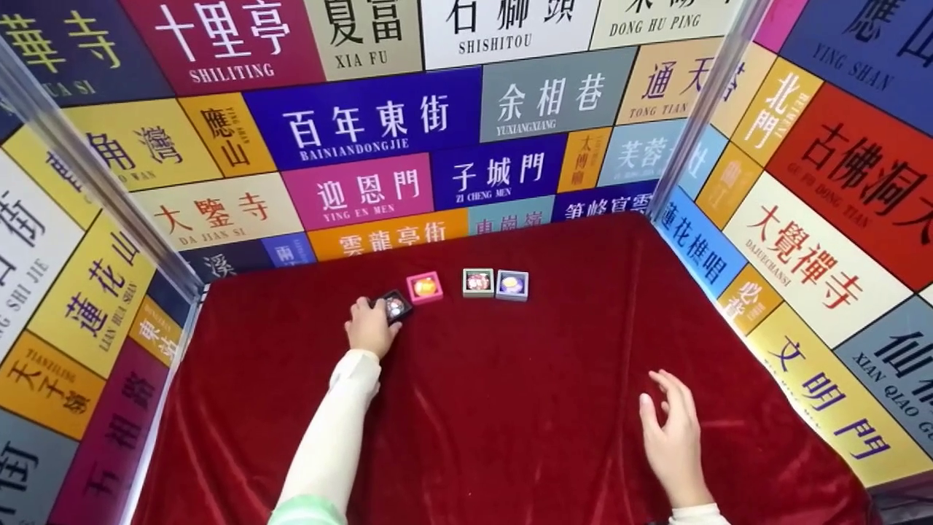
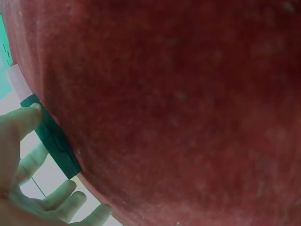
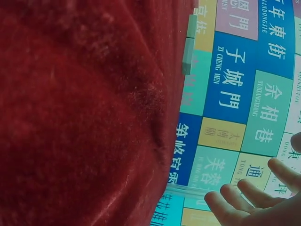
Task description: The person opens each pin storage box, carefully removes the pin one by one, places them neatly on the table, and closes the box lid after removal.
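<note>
I'm pinching the black box (image 1: 399, 305) in my left hand (image 1: 370, 329), just beside the pink box (image 1: 424, 287); right hand (image 1: 673, 439) over the desk (image 1: 510, 408), fingers (image 1: 681, 397) released!

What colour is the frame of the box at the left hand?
The box at the left hand is black-framed, seen best in the head view.

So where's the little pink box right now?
In the head view, the pink box sits slightly left of centre near the far edge of the red cloth, between the black box in the left hand and a grey box.
</note>
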A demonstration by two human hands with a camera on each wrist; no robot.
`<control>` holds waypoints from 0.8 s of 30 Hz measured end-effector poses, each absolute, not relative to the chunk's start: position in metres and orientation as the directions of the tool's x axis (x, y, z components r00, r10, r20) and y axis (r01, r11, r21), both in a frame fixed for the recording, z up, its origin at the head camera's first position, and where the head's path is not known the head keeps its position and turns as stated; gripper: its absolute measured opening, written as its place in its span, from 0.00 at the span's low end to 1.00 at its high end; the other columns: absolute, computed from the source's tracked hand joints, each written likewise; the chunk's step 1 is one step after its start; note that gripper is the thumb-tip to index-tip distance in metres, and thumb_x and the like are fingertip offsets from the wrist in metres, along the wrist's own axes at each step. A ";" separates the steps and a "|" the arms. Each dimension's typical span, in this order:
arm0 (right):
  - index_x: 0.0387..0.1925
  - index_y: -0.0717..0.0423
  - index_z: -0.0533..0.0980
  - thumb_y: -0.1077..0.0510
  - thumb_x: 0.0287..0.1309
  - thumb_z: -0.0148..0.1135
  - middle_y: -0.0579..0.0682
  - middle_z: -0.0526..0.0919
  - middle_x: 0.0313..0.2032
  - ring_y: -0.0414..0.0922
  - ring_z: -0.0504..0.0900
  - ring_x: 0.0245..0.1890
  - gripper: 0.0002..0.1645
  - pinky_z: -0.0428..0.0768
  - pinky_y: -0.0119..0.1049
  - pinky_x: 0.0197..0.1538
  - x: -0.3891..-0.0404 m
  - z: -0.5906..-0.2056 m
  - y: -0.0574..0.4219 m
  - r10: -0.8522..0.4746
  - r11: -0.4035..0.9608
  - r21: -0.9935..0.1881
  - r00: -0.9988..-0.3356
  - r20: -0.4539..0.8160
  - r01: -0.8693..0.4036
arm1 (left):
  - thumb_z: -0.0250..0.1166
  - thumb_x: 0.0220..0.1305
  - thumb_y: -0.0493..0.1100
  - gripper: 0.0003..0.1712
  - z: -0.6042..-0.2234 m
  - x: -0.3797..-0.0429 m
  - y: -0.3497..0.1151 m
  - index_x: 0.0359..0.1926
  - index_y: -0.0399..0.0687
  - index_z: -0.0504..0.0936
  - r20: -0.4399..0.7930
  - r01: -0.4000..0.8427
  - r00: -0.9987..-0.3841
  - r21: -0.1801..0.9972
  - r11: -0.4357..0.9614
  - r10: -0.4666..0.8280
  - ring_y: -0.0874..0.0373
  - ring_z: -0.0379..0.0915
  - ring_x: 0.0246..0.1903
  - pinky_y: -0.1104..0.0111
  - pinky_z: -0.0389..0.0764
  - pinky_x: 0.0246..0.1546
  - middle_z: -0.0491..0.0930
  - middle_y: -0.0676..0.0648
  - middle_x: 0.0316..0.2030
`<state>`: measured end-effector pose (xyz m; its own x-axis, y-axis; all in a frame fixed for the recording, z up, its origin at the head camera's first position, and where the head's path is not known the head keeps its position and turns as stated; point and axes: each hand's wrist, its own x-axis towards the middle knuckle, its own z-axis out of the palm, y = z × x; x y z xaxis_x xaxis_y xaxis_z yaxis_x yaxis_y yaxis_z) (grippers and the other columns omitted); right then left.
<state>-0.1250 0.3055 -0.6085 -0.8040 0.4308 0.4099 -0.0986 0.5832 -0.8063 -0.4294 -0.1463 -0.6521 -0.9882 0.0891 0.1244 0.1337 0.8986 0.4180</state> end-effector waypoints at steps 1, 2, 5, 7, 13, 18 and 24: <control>0.68 0.65 0.77 0.67 0.75 0.63 0.57 0.74 0.71 0.48 0.74 0.67 0.24 0.72 0.30 0.61 -0.126 -0.609 0.306 0.432 0.582 -0.807 -0.804 0.409 -0.099 | 0.77 0.69 0.49 0.32 -0.653 -0.429 -0.147 0.66 0.36 0.79 0.128 0.131 -0.988 0.421 0.897 0.085 0.30 0.65 0.66 0.33 0.76 0.55 0.69 0.28 0.65; 0.68 0.64 0.78 0.67 0.75 0.63 0.56 0.74 0.71 0.46 0.73 0.67 0.23 0.72 0.30 0.61 -0.126 -0.609 0.306 0.431 0.578 -0.810 -0.806 0.406 -0.099 | 0.78 0.69 0.48 0.32 -0.653 -0.429 -0.148 0.66 0.36 0.80 0.131 0.129 -0.988 0.425 0.896 0.080 0.31 0.66 0.66 0.33 0.76 0.55 0.70 0.28 0.65; 0.68 0.64 0.78 0.67 0.75 0.62 0.56 0.74 0.71 0.43 0.73 0.66 0.23 0.71 0.27 0.61 -0.130 -0.609 0.306 0.430 0.569 -0.816 -0.809 0.400 -0.101 | 0.77 0.69 0.47 0.31 -0.654 -0.429 -0.150 0.66 0.38 0.81 0.138 0.127 -0.988 0.443 0.888 0.073 0.32 0.67 0.66 0.34 0.75 0.56 0.71 0.30 0.66; 0.67 0.64 0.78 0.68 0.75 0.62 0.55 0.75 0.70 0.42 0.73 0.65 0.22 0.71 0.24 0.60 -0.132 -0.609 0.305 0.431 0.556 -0.824 -0.811 0.396 -0.107 | 0.77 0.69 0.47 0.29 -0.654 -0.428 -0.151 0.66 0.40 0.82 0.149 0.138 -0.986 0.458 0.878 0.077 0.32 0.67 0.66 0.34 0.75 0.56 0.71 0.31 0.65; 0.67 0.64 0.79 0.68 0.76 0.61 0.58 0.77 0.68 0.52 0.78 0.63 0.21 0.75 0.20 0.57 -0.143 -0.607 0.299 0.413 0.495 -0.859 -0.833 0.367 -0.132 | 0.79 0.67 0.47 0.22 -0.648 -0.419 -0.155 0.56 0.41 0.87 0.268 0.221 -0.960 0.524 0.822 0.088 0.33 0.71 0.60 0.37 0.77 0.55 0.74 0.32 0.61; 0.70 0.69 0.73 0.66 0.82 0.55 0.55 0.81 0.63 0.45 0.83 0.59 0.21 0.81 0.27 0.57 -0.162 -0.599 0.292 0.407 0.236 -0.962 -0.885 0.227 -0.139 | 0.80 0.63 0.44 0.19 -0.621 -0.403 -0.147 0.49 0.38 0.86 0.368 0.334 -0.923 0.625 0.705 0.111 0.34 0.75 0.56 0.46 0.77 0.60 0.72 0.32 0.57; 0.69 0.71 0.66 0.58 0.87 0.48 0.58 0.84 0.59 0.54 0.87 0.57 0.22 0.86 0.48 0.58 -0.188 -0.584 0.279 0.291 -0.389 -0.903 -0.954 0.066 -0.181 | 0.80 0.60 0.38 0.15 -0.584 -0.365 -0.134 0.43 0.43 0.82 0.425 0.438 -0.894 0.767 0.469 0.140 0.44 0.75 0.54 0.54 0.85 0.53 0.70 0.38 0.54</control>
<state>-0.1881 0.2791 -0.5836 -0.9544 0.2910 0.0664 -0.1813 -0.3887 -0.9033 -0.3650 -0.1340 -0.5842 -0.8941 0.1403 0.4253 0.4383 0.4690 0.7668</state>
